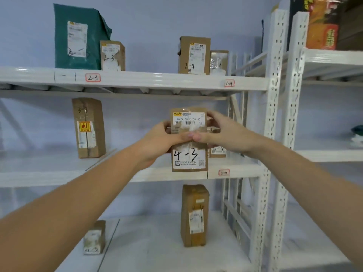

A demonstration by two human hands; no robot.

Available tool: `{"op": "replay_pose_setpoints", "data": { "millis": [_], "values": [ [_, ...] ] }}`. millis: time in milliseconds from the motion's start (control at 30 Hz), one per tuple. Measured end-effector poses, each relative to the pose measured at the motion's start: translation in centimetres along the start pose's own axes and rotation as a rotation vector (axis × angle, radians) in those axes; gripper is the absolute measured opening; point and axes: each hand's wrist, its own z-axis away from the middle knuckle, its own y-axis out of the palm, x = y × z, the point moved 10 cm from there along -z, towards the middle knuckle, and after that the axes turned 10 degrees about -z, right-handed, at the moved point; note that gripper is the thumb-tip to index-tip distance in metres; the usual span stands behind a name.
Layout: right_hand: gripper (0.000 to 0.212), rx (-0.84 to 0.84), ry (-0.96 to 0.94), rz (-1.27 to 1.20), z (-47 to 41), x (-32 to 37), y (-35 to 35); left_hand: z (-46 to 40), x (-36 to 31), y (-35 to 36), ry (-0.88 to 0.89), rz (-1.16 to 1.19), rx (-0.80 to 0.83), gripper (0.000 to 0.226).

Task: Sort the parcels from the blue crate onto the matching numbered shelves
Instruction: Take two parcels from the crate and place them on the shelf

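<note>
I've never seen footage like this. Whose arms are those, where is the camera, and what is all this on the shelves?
No machine here: a person wears a camera on the head, so you look out and down along their own arms. The left hand and right hand together grip a cardboard parcel with "4-3" handwritten on its label. Behind it stands a white metal rack whose shelf edges carry small numbered tags, such as "2-3". Sorted parcels already stand there: a green mailer bag, a box marked "2-3" and a box marked "2-4" on the upper shelf, with more boxes on the shelves below.
</note>
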Motion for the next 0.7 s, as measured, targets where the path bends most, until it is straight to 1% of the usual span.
{"op": "replay_pose_setpoints", "data": {
  "millis": [100,133,200,233,333,400,467,500,567,633,700],
  "values": [
    [0.113,0.037,0.062,-0.109,3.1,-1.9,3.4,3.4,1.7,0.9,-0.025,0.085,0.013,0.074],
    [0.118,0.050,0.073,-0.118,4.0,-2.5,4.6,4.4,2.4,1.1,-0.037,0.108,0.017,0.076],
    [0.122,0.030,0.083,-0.131,5.6,-3.7,6.2,6.2,3.9,1.7,-0.063,0.116,0.027,0.079],
    [0.120,0.011,0.091,-0.143,6.4,-4.5,6.8,7.1,4.7,1.9,-0.067,0.100,0.032,0.080],
    [0.103,0.002,0.160,-0.128,8.8,-6.9,9.0,9.8,7.3,2.6,-0.080,0.039,0.064,0.076],
    [0.098,0.016,0.197,-0.147,10.3,-8.3,10.8,11.7,8.8,3.2,-0.101,-0.014,0.104,0.072],
    [0.091,0.055,0.215,-0.205,11.4,-9.5,13.1,13.4,10.6,3.1,-0.136,-0.092,0.100,0.068],
    [0.090,0.065,0.216,-0.206,11.8,-10.1,14.1,14.1,11.4,2.9,-0.150,-0.125,0.082,0.064],
    [0.095,0.099,0.220,-0.157,12.3,-11.6,16.2,15.6,13.5,2.5,-0.198,-0.183,0.061,0.058],
    [0.099,0.153,0.230,-0.137,12.5,-13.1,18.7,17.1,16.0,2.0,-0.261,-0.233,0.054,0.059],
    [0.098,0.217,0.241,-0.118,12.4,-14.3,21.3,18.4,18.4,0.8,-0.306,-0.289,0.035,0.065]
  ]
}}
